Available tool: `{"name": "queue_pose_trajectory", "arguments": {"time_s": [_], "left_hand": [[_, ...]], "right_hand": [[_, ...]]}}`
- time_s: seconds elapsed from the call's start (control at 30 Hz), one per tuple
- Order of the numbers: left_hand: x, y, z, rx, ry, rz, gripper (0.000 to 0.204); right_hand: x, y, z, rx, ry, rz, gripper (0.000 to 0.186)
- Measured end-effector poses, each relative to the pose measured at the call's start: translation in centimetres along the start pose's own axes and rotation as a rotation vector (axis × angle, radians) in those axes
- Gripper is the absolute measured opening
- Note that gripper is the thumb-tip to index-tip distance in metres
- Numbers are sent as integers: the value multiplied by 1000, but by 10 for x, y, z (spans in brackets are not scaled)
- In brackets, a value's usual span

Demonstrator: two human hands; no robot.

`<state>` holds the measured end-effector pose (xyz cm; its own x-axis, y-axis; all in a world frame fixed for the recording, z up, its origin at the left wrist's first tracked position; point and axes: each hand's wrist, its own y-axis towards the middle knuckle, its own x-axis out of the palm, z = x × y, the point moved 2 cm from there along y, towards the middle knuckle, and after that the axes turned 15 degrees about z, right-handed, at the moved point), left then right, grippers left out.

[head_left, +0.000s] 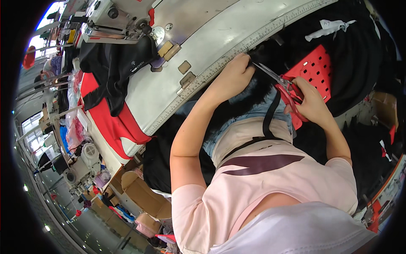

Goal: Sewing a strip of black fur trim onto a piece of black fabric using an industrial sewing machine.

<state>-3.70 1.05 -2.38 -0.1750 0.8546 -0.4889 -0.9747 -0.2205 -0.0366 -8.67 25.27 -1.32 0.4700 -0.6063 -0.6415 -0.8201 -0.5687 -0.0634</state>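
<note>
My right hand (311, 101) is closed round the red handles of a pair of scissors (292, 95). The blades look slightly parted and reach up and left to the fingertips of my left hand (237, 78). Bent fingers of that left hand pinch black cloth (264, 51) beside the table's front edge; how much they hold is hidden. More black cloth lies over my lap, under both hands. Just beyond the right hand is a red panel with dark holes (315, 70).
A ruler tape (215, 63) runs along the white sewing table (154, 91). A sewing machine (122, 21) stands at upper left. A black garment (114, 63) and red cloth (110, 127) hang over the table's left end. A white label (330, 28) lies on black cloth at upper right.
</note>
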Motion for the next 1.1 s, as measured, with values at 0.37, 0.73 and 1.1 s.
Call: {"name": "queue_pose_trajectory", "arguments": {"time_s": [0.37,0.73,1.1], "left_hand": [[-14,-16,7,-115,-126,215,27],[-11,-15,13,-75,-154,174,23],[-12,-44,1,246,422,7,24]], "right_hand": [[-4,3,-2,229,252,-74,24],[11,0,13,146,322,-142,21],[-15,10,106,314,-4,311,34]]}}
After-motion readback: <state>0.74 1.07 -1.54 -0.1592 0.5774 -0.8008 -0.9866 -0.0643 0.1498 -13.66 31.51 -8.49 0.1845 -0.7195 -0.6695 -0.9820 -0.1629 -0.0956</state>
